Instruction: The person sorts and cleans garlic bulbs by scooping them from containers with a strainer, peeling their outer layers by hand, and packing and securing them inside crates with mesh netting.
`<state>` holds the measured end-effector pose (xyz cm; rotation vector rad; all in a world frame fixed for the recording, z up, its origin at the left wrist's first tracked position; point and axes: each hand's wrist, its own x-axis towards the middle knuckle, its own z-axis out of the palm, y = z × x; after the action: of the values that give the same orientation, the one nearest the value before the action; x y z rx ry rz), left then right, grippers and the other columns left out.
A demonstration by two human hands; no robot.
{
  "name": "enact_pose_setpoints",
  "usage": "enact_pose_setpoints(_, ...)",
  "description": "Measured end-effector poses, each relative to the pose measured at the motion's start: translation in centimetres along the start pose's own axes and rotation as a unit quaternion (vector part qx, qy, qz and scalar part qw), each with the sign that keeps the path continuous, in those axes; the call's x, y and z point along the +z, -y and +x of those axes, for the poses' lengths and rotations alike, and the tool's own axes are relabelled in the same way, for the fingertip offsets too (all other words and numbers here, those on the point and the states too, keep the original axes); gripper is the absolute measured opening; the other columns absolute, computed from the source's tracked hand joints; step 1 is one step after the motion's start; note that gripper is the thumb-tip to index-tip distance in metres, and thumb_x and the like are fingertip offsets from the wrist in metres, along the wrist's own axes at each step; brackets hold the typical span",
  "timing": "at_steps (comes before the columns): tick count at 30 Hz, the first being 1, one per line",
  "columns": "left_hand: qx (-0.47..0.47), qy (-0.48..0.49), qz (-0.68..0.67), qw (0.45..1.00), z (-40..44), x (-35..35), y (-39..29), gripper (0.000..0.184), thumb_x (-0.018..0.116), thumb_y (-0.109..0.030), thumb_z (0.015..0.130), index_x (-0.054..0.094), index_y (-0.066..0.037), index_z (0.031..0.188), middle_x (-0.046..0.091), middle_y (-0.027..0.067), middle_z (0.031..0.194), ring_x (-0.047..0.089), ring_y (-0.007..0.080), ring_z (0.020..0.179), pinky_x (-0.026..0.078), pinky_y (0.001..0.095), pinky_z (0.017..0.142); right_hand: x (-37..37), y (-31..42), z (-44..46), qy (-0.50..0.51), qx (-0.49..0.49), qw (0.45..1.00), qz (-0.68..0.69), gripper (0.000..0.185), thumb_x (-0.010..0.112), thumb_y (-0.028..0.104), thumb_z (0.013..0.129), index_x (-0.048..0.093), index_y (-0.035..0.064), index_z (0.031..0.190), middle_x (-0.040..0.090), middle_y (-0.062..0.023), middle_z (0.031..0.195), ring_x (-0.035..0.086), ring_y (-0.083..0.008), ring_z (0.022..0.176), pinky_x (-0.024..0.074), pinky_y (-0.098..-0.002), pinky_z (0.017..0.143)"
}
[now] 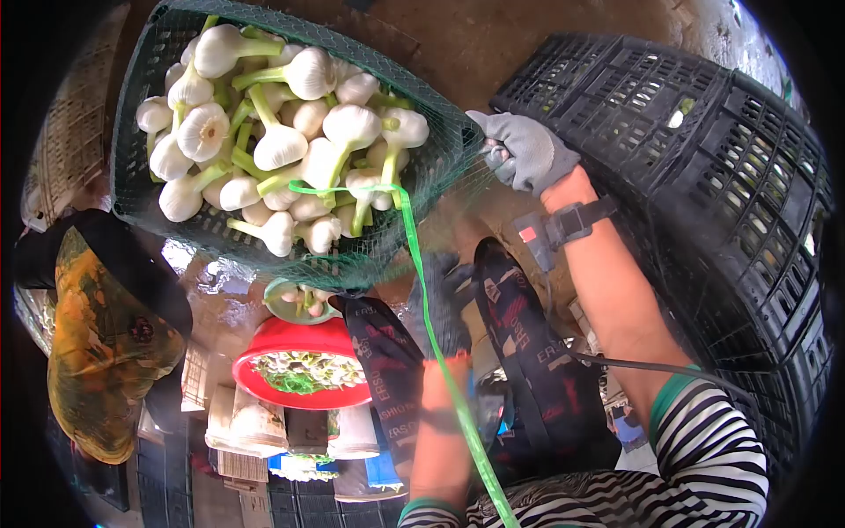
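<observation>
A green crate lined with dark green netting holds a heap of white garlic bulbs with trimmed green stems. At its right corner my right hand, in a grey glove, is closed on the gathered edge of the netting. Below the crate's lower right side is my left hand, in a darker glove; it is blurred and shadowed, so its fingers cannot be made out. A bright green plastic strip lies over the garlic and runs down past my left arm.
Stacked black crates stand along the right side. A red basin with garlic pieces and a small green bowl sit below the green crate. At left is another person in a patterned garment. A black cable crosses my right arm.
</observation>
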<state>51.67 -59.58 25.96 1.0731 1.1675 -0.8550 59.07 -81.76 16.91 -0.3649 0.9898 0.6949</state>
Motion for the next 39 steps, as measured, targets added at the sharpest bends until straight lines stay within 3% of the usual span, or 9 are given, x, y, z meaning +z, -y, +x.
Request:
enact_pose_setpoints(5,-0.076,0.084,-0.174,0.978,4.4,2.2,-0.9,0.056,0.056,-0.052,0.082,0.046,-0.014,0.122,0.037,0.0139,0.132,0.048,0.0366,0.109,0.043,0.0518,0.083,2.3,-0.3,-1.3,-0.119,-0.137,0.967,-0.178,0.02,0.05,0.02,0.092,0.057,0.0073,0.077,0.042,0.0071,0.058,0.036,0.0017,0.045,0.0251,-0.0129,0.036)
enact_pose_setpoints(8,0.184,0.178,0.146,0.955,7.0,0.3,2.0,0.049,0.051,-0.046,0.086,0.046,-0.012,0.122,0.045,0.0156,0.128,0.047,0.0384,0.111,0.04,0.0539,0.09,3.4,0.1,-2.1,0.037,-0.165,0.986,0.008,0.022,0.049,0.02,0.092,0.053,0.0037,0.077,0.046,0.0042,0.061,0.039,0.0017,0.044,0.0283,-0.0114,0.034)
enact_pose_setpoints(12,-0.076,0.166,-0.268,0.946,6.5,0.4,0.8,0.041,0.05,-0.037,0.089,0.05,-0.009,0.119,0.052,0.0157,0.121,0.047,0.0365,0.114,0.038,0.0552,0.094,5.5,-1.3,-2.5,0.105,-0.33,0.913,-0.215,0.02,0.052,0.001,0.086,0.057,-0.0015,0.105,0.063,-0.0077,0.086,0.058,-0.0084,0.066,0.0462,-0.0182,0.052)
enact_pose_setpoints(15,-0.099,0.002,-0.291,0.952,3.2,3.0,-1.9,0.039,0.053,-0.033,0.087,0.053,-0.007,0.116,0.055,0.014,0.119,0.05,0.0327,0.113,0.04,0.0547,0.094,12.6,-2.1,-3.7,0.051,-0.127,0.938,-0.317,0.013,0.061,0.016,0.082,0.06,0.0028,0.083,0.063,-0.0048,0.072,0.059,-0.0129,0.063,0.0445,-0.0253,0.052)
enact_pose_setpoints(18,0.011,0.054,-0.323,0.945,1.0,1.1,-5.2,0.039,0.056,-0.03,0.086,0.054,-0.003,0.114,0.062,0.0143,0.104,0.059,0.0285,0.093,0.05,0.0451,0.081,14.5,-2.8,-4.8,-0.054,-0.457,0.611,-0.644,0.014,0.063,0.017,0.083,0.061,0.0034,0.082,0.058,-0.0065,0.065,0.055,-0.0158,0.056,0.0453,-0.027,0.055)
enact_pose_setpoints(22,0.061,0.045,-0.147,0.986,-0.5,-2.5,-8.3,0.037,0.056,-0.029,0.087,0.053,0.0,0.11,0.063,0.0181,0.093,0.062,0.026,0.074,0.053,0.0358,0.066,14.0,-1.2,-6.0,-0.049,-0.589,0.48,-0.648,0.007,0.064,0.006,0.078,0.062,0.0038,0.084,0.06,-0.0082,0.071,0.058,-0.019,0.061,0.0468,-0.0285,0.056)
enact_pose_setpoints(28,0.289,0.042,0.075,0.953,-7.8,-3.8,-17.2,0.028,0.044,-0.019,0.094,0.06,0.003,0.101,0.063,0.0122,0.091,0.064,0.0209,0.079,0.053,0.0312,0.071,19.4,2.0,-9.2,-0.072,-0.595,0.449,-0.663,0.013,0.063,0.004,0.078,0.064,0.0034,0.091,0.062,-0.0087,0.081,0.062,-0.0207,0.071,0.0496,-0.0279,0.063)
enact_pose_setpoints(31,0.471,-0.122,0.179,0.855,-4.9,-8.5,-22.4,0.031,0.042,-0.024,0.095,0.059,0.0,0.101,0.063,0.0096,0.087,0.062,0.0199,0.074,0.051,0.0316,0.067,24.5,3.7,-8.1,-0.111,-0.517,0.64,-0.557,0.016,0.061,0.01,0.085,0.062,0.0023,0.098,0.063,-0.0065,0.087,0.059,-0.0114,0.075,0.048,-0.0244,0.065)
enact_pose_setpoints(39,-0.02,-0.019,-0.164,0.986,14.7,-18.0,-35.2,0.049,0.044,-0.042,0.09,0.042,-0.009,0.127,0.046,0.0098,0.127,0.047,0.0273,0.113,0.035,0.0473,0.096,31.9,15.0,12.4,-0.146,-0.374,0.623,-0.671,0.049,0.035,0.032,0.096,0.037,-0.0021,0.132,0.038,-0.0227,0.135,0.038,-0.0298,0.126,0.0285,-0.0318,0.105)
